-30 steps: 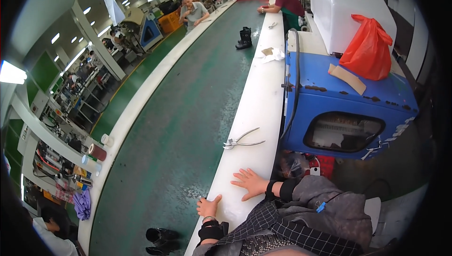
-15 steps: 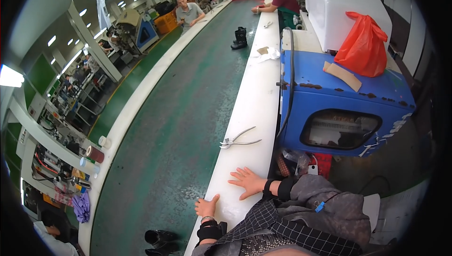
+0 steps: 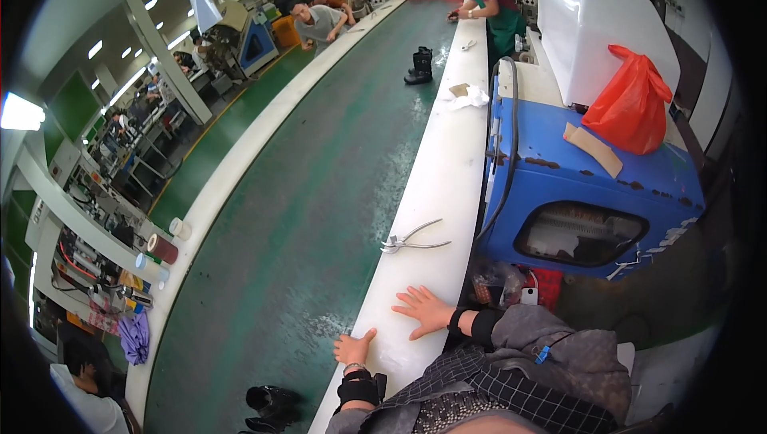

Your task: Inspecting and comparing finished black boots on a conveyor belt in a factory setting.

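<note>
White ledge (image 3: 447, 162) under right hand (image 3: 423, 312), laid flat, fingers spread wide, gripping nothing; left hand (image 3: 351, 349) at the belt-side edge, thumb apart, no object visible in it. Pliers (image 3: 394, 245) just beyond, lying untouched on the ledge, handles apart. Black boots (image 3: 274, 404) on the green belt (image 3: 288, 194), nearest the left hand; more boots (image 3: 421, 63) farther up. Shows no handling under way; cannot tell any finished work.

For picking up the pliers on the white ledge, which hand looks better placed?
The right hand, most likely. It rests open and empty on the white ledge, just short of the pliers, with nothing visible between them. The left hand also looks empty but sits farther back, by the green belt.
</note>
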A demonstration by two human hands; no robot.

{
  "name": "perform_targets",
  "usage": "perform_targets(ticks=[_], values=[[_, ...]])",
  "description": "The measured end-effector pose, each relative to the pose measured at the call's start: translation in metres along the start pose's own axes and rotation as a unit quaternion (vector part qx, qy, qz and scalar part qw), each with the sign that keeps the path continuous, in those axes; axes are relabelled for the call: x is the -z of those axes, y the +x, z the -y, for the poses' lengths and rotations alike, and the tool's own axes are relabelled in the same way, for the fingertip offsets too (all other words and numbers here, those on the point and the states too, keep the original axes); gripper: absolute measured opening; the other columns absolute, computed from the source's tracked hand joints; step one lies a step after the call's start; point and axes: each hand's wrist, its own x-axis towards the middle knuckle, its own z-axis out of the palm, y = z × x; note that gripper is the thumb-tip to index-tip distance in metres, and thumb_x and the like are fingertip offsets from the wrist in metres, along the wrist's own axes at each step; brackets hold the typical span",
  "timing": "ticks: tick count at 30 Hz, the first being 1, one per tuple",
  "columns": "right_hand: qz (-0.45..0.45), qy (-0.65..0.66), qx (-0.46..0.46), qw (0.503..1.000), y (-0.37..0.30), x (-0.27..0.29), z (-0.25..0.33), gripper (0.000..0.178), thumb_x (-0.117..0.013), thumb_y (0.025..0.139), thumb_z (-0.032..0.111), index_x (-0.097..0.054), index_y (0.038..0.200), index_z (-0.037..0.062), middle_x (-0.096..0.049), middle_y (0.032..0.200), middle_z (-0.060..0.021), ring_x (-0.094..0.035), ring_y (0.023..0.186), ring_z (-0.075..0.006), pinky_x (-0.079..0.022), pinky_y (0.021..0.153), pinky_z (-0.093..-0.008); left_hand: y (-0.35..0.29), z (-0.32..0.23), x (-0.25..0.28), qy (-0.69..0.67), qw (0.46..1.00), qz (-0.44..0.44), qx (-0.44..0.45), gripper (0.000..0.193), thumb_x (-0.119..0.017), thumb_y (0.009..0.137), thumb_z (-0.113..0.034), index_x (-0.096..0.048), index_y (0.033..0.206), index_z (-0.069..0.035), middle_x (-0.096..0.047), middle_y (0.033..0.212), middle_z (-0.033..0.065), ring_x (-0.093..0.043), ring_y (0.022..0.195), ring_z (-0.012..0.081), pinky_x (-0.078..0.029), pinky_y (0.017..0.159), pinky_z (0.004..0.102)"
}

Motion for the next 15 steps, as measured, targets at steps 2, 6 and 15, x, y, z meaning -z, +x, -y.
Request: perform_targets(ticks=[2, 6, 15], values=[[0.002, 0.003, 0.004, 1.0, 0.002, 0.0, -0.002, 0.092, -0.062, 0.072, 0.058, -0.023, 0.147, 0.0219, -0.016, 0.152, -0.0161, -0.009, 0.139, -0.0415, -0.009, 0.111, -0.0546, 0.0, 0.0, 0.0, 0.0, 1.0, -0.003, 0.004, 0.108, -0.071, 0.056, -0.072, -0.044, 0.127, 0.005, -0.041, 0.13, 0.0248, -0.039, 0.12, 0.0424, -0.032, 0.099, 0.0497], [0.052, 0.002, 0.009, 0.999, 0.007, 0.005, -0.007, 0.089, -0.065, 0.073, 0.051, -0.022, 0.147, 0.0227, -0.014, 0.152, -0.0162, -0.009, 0.139, -0.0417, -0.01, 0.111, -0.0552, 0.0, -0.002, 0.0, -0.014, 1.0, 0.0, 0.016, 0.106, -0.072, 0.056, -0.07, -0.044, 0.125, 0.005, -0.04, 0.131, 0.025, -0.039, 0.121, 0.0427, -0.032, 0.099, 0.0502], [0.334, 0.194, 0.011, 0.922, 0.084, 0.065, -0.035, 0.079, -0.066, 0.077, 0.042, -0.035, 0.141, 0.0086, -0.04, 0.138, -0.0225, -0.038, 0.126, -0.0417, -0.033, 0.103, -0.0487, 0.001, -0.006, -0.002, -0.032, 0.998, -0.013, 0.051, 0.107, -0.077, 0.05, -0.067, -0.045, 0.123, 0.005, -0.041, 0.131, 0.023, -0.037, 0.124, 0.0398, -0.03, 0.101, 0.0487]])
